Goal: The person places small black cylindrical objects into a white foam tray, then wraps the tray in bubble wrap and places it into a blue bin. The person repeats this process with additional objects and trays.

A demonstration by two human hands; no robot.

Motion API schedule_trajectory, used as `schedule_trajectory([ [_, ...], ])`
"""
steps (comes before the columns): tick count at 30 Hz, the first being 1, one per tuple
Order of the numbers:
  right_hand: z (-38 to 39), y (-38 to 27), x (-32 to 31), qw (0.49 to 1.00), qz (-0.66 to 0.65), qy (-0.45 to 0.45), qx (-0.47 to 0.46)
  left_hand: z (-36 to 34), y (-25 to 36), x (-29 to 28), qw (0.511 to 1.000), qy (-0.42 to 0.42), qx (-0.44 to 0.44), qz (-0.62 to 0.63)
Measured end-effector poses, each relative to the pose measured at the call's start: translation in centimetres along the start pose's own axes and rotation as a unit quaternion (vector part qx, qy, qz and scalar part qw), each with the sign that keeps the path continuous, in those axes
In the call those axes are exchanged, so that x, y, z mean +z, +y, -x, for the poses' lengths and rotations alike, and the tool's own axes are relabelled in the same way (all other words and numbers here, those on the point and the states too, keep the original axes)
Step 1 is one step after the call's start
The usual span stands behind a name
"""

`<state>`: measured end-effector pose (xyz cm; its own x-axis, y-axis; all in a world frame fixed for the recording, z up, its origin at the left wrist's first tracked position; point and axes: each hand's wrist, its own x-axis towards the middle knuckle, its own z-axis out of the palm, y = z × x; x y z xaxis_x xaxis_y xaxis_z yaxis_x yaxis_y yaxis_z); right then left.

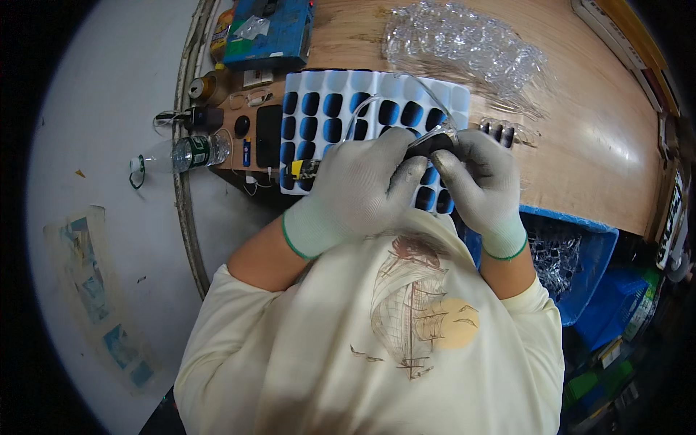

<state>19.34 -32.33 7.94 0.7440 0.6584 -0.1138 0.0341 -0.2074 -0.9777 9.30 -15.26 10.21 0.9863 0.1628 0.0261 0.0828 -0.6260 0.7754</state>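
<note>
1. Wooden worktop (580,145), near edge right at the person's torso; blue bin (603,254) w/ clear plastic pcs sits just off that edge, R of the body, so anything dropped there would prob. land in it.
2. Left hand (355,181), gloved: closed, thumb vs. fingers, apparently pinching L side of the glasses (433,143). Right hand (481,177), gloved: also closed, fingers curled, thumb on R side by the dark lens. Exact contact pts hidden by gloves.
3. Glasses (clear frame, dark lens) are held above the white tray (458,94), close to the worktop's near edge; clear temples arc toward the far edge.
4. Handling, est.: v. light, prob. thin plastic; frame stiff but springy, temples may snap if twisted; lens slick, easily scratched/smudged. Best hold: rim + bridge, not lens face.
5. Tray: rows of dark lenses (333,105); temples could catch them, so lift before going sideways.
6. Toward worktop's left edge: phone (269,136) just beside tray, then bottle (192,152); tight. R of tray: short row of spare lenses (496,133); past it, more room toward the right edge.
7. Near far edge: tangled pile of clear frames (464,47); blue box (268,36) at far left corner.
</note>
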Motion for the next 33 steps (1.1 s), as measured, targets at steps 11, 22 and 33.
schedule_trajectory([
  [11, -1.3, 0.4, 1.7, 0.978, 0.06, -0.178, -0.095, -1.2, -22.8, -5.8, 0.913, 0.167, -0.324, -0.18],
  [22, 1.3, 1.4, 2.0, 0.961, -0.255, -0.102, 0.026, 0.0, -17.1, -5.1, 0.894, 0.188, -0.295, 0.281],
  [33, 2.2, 2.0, 1.5, 0.971, -0.202, -0.085, 0.095, -0.2, -3.7, 1.9, 0.812, -0.032, -0.207, 0.544],
])
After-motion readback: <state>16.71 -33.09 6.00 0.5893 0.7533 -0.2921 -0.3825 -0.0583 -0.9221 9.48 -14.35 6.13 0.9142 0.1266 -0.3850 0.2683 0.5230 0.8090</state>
